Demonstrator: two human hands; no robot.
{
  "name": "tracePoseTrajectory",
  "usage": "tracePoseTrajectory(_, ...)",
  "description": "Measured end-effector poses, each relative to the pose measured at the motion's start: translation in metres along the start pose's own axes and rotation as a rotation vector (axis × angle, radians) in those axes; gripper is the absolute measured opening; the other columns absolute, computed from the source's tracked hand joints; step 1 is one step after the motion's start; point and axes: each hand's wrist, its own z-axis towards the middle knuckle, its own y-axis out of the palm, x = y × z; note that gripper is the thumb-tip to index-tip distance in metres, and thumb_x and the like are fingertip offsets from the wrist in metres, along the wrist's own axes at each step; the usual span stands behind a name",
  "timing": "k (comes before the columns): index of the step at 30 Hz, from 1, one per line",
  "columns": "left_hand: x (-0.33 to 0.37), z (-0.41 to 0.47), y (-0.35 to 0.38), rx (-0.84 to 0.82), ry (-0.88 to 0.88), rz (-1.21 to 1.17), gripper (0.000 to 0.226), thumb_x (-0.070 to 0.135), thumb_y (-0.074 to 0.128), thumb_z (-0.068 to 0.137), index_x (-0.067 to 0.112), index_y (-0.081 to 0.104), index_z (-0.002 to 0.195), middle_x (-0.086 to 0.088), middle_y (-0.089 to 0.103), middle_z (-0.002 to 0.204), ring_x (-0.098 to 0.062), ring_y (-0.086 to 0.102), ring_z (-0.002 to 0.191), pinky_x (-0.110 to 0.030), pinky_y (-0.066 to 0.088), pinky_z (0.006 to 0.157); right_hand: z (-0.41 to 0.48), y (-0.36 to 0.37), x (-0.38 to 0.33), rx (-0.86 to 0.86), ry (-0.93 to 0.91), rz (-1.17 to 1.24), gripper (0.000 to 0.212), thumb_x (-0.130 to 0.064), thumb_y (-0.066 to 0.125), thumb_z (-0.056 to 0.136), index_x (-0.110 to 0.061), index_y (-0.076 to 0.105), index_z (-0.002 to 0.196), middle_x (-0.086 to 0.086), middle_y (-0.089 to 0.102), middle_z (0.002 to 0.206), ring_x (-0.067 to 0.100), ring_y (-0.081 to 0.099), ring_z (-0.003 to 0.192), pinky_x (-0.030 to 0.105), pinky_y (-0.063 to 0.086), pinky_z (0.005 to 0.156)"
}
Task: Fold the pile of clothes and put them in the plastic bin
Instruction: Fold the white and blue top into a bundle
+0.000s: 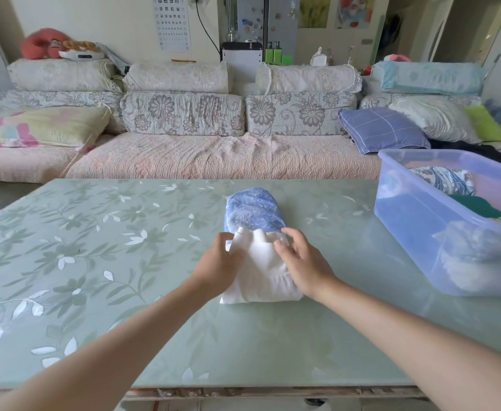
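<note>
Behind our table: one sofa [184, 155], floral cushions. Surface: leaf-patterned glass table [95, 247]. Centre: one folded white-and-blue garment [255, 215], lying flat. Our left hand [218, 264] grips its white edge, and our right hand [302, 262] curls its fingers onto the same fold. Right, on the table: one translucent plastic bin [415, 221], holding folded clothes [448, 179], patterned and dark green.

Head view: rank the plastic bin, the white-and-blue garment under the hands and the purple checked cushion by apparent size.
1. plastic bin, partly cut off by the frame.
2. white-and-blue garment.
3. purple checked cushion; it lies farther off, so its real size against the garment is unsure.
</note>
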Motion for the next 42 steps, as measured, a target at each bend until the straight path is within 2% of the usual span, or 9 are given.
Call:
tracePoseTrajectory(6,-0.010,0.017,0.009,0.057,0.049,0.430,0.048,0.025,0.044,0.095,0.025,0.030,0.141,-0.006,0.059,0.107,-0.029,0.054,0.097,-0.035,0.041,0.074,0.018,0.005,0.011,0.023,-0.035,-0.151,0.042,-0.037,0.063,0.090,-0.038,0.049,0.130,-0.008,0.052,0.071,0.018,0.059,0.077,0.034,0.044,0.070)
tracePoseTrajectory(12,-0.012,0.027,0.022,0.073,0.877,0.642,0.038,0.027,0.043,0.093,0.033,0.059,0.128,0.006,0.055,0.132,-0.020,0.047,0.124,-0.033,0.036,0.101,0.028,0.010,0.020,0.148,-0.244,-0.641,0.044,-0.033,0.054,0.094,-0.032,0.049,0.137,0.005,0.063,0.112,0.033,0.062,0.102,0.040,0.045,0.084)
tracePoseTrajectory(16,-0.035,0.028,0.035,-0.197,0.663,0.854,0.067,0.056,0.013,0.094,0.029,0.025,0.154,0.005,0.020,0.162,-0.022,0.010,0.151,-0.039,0.004,0.121,0.037,0.016,0.033,0.147,-0.789,-0.742,0.040,-0.029,0.049,0.092,-0.019,0.063,0.128,0.005,0.062,0.129,0.025,0.060,0.112,0.039,0.049,0.089)
tracePoseTrajectory(20,-0.048,0.037,0.029,-0.285,0.578,0.795,0.075,0.060,0.014,0.092,0.026,0.001,0.157,0.009,-0.002,0.164,-0.012,-0.009,0.150,-0.028,-0.010,0.120,0.036,0.016,0.047,-0.337,-0.573,-0.700,0.083,-0.055,0.009,0.089,-0.011,0.023,0.157,0.002,0.017,0.165,0.014,0.016,0.152,0.033,0.017,0.124)
tracePoseTrajectory(27,-0.051,0.041,0.021,-0.305,0.528,0.758,0.082,0.059,0.002,0.083,0.025,0.004,0.157,0.009,-0.002,0.163,-0.010,-0.007,0.150,-0.029,-0.004,0.122,0.034,0.011,0.045,-0.391,-0.386,-0.780,0.098,-0.064,-0.010,0.074,-0.019,0.001,0.160,-0.006,-0.011,0.166,0.009,-0.008,0.153,0.041,0.005,0.123)
tracePoseTrajectory(31,-0.039,0.037,0.014,-0.131,0.761,0.754,0.046,0.041,0.051,0.087,0.031,0.059,0.132,0.003,0.051,0.142,-0.021,0.047,0.131,-0.037,0.045,0.104,0.028,0.009,0.038,-0.238,-0.610,-0.769,0.066,-0.045,0.027,0.090,-0.013,0.049,0.144,0.010,0.037,0.157,0.028,0.039,0.142,0.042,0.035,0.116)
tracePoseTrajectory(34,-0.029,0.027,0.000,-0.183,0.799,0.654,0.027,0.036,0.063,0.084,0.040,0.070,0.110,0.016,0.060,0.117,-0.011,0.055,0.107,-0.034,0.054,0.080,0.016,0.004,0.033,-0.237,-0.748,-0.692,0.048,-0.046,0.041,0.092,-0.018,0.065,0.123,0.001,0.058,0.133,0.024,0.057,0.119,0.041,0.052,0.096)
tracePoseTrajectory(38,-0.034,0.016,-0.009,-0.275,0.732,0.756,0.075,0.073,0.050,0.078,0.031,0.051,0.140,0.013,0.048,0.142,-0.009,0.046,0.128,-0.030,0.047,0.100,-0.002,-0.008,0.031,-0.444,-0.536,-0.815,0.095,-0.072,0.021,0.077,-0.023,0.022,0.158,-0.005,0.003,0.167,0.010,0.005,0.153,0.034,0.027,0.117)
tracePoseTrajectory(42,-0.039,0.012,-0.006,-0.285,0.696,0.801,0.079,0.048,0.062,0.089,0.015,0.030,0.153,-0.001,0.037,0.155,-0.017,0.037,0.142,-0.037,0.046,0.105,-0.006,-0.005,0.025,-0.446,-0.512,-0.811,0.071,-0.025,0.039,0.098,-0.018,0.005,0.160,0.001,-0.002,0.168,0.014,0.001,0.154,0.029,0.018,0.121)
